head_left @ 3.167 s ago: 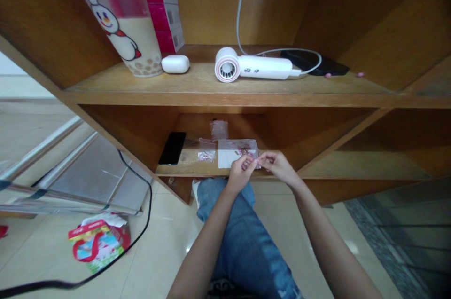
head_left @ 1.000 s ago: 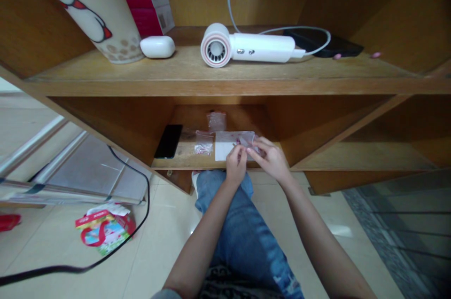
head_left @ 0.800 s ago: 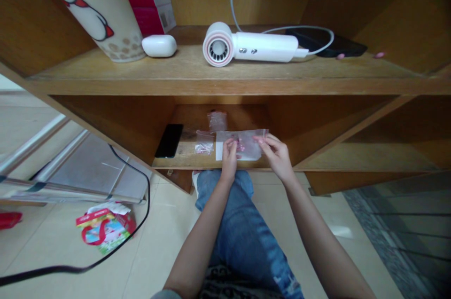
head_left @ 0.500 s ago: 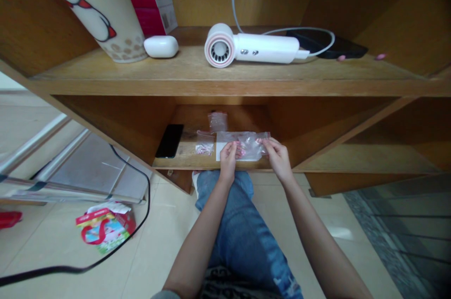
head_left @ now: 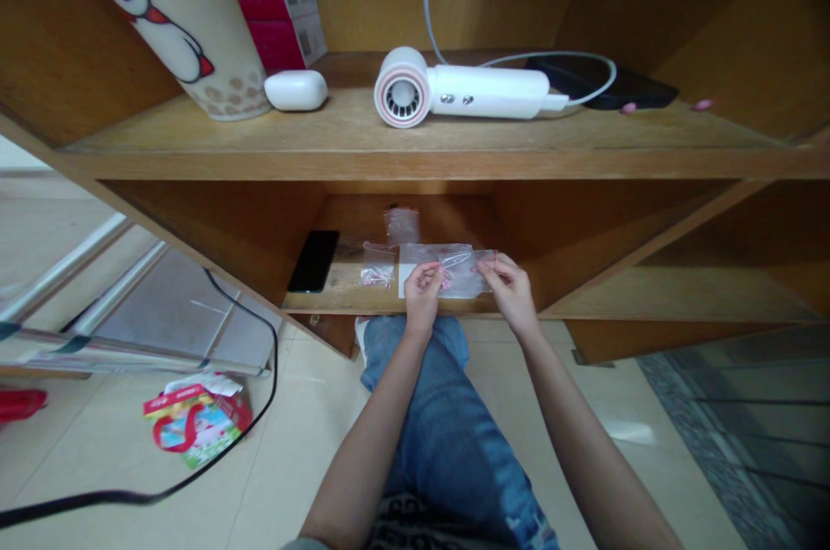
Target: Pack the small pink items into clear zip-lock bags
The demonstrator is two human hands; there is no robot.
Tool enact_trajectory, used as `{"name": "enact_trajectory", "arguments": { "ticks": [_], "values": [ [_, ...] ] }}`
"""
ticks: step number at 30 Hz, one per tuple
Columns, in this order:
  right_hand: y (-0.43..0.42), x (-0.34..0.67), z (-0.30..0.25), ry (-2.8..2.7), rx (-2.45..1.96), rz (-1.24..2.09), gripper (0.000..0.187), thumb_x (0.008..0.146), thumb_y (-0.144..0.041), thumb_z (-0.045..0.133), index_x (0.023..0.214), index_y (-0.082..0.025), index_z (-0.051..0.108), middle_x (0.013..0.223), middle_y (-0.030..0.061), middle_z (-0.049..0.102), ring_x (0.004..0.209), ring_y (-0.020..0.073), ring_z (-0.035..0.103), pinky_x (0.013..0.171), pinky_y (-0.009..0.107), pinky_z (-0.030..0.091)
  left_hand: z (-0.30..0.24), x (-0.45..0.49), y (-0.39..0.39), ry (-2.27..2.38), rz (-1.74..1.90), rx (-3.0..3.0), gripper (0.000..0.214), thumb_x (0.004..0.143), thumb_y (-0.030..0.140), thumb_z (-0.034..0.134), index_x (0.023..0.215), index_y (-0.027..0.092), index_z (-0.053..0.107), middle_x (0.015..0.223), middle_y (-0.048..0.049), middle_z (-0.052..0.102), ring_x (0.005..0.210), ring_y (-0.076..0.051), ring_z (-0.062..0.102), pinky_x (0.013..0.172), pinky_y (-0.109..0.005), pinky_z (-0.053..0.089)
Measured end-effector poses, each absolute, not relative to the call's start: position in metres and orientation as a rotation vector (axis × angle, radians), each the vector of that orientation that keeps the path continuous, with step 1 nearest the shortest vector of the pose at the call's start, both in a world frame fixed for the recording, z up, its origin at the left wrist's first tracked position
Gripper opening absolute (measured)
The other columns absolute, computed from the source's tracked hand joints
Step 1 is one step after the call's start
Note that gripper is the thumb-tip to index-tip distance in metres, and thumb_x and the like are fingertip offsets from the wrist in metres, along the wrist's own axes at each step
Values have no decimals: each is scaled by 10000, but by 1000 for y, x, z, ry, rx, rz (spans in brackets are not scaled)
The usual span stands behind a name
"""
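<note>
In the lower compartment of the cupboard, a clear plastic bag [head_left: 462, 261] stretches between my two hands. My left hand [head_left: 423, 290] is closed at the bag's left part, thumb against fingers, with small pink bits at the fingertips. My right hand [head_left: 512, 290] pinches the bag's right end. Under the bag lies a pale flat sheet [head_left: 405, 258], partly hidden by my left hand. Just to the left is a small zip bag [head_left: 377, 265] with pale pink pieces inside. Another small clear bag [head_left: 402, 226] lies farther back.
A black phone [head_left: 314, 261] lies left in the compartment. The shelf [head_left: 337, 135] above holds a drink cup [head_left: 213, 40], a white case [head_left: 296, 90], a white handheld fan [head_left: 480, 92] with a cable, and a dark flat object [head_left: 641, 90]. A black cord [head_left: 156, 496] crosses the floor.
The bag's film has shifted and lies smoother between my hands. My left fingers have curled more tightly, and my right hand stays at the right end.
</note>
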State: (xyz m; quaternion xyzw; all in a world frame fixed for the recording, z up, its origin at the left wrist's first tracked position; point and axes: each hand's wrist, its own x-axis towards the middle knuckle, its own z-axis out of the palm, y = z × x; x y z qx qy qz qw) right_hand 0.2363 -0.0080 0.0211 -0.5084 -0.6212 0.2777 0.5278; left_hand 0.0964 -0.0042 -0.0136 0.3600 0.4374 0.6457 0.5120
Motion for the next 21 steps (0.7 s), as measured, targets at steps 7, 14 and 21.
{"name": "enact_trajectory", "arguments": {
  "ticks": [7, 14, 21],
  "values": [
    [-7, 231, 13, -1254, -1248, 1173, 309, 756, -447, 538, 874, -205, 692, 787, 19, 634, 610, 119, 503, 486, 208, 347, -9, 93, -9, 1164, 1636, 936, 198, 739, 331, 587, 811, 150, 619, 675, 5, 573, 607, -86, 509, 583, -196, 405],
    [-10, 201, -1, -763, -1020, 1522, 359, 752, -456, 544, 972, -195, 656, 655, -29, 539, 403, 17, 314, 352, 152, 233, 0, 86, -16, 1197, 1713, 984, 249, 820, 366, 472, 869, 169, 617, 773, -19, 594, 702, -113, 538, 631, -212, 426],
    [0, 176, -14, -517, -779, 1736, 329, 763, -408, 557, 1007, -195, 612, 552, -60, 477, 358, 17, 291, 320, 132, 237, -3, 81, -30, 1282, 1762, 1115, 231, 816, 341, 488, 983, 186, 529, 931, -41, 564, 794, -126, 544, 704, -243, 441]
  ]
}}
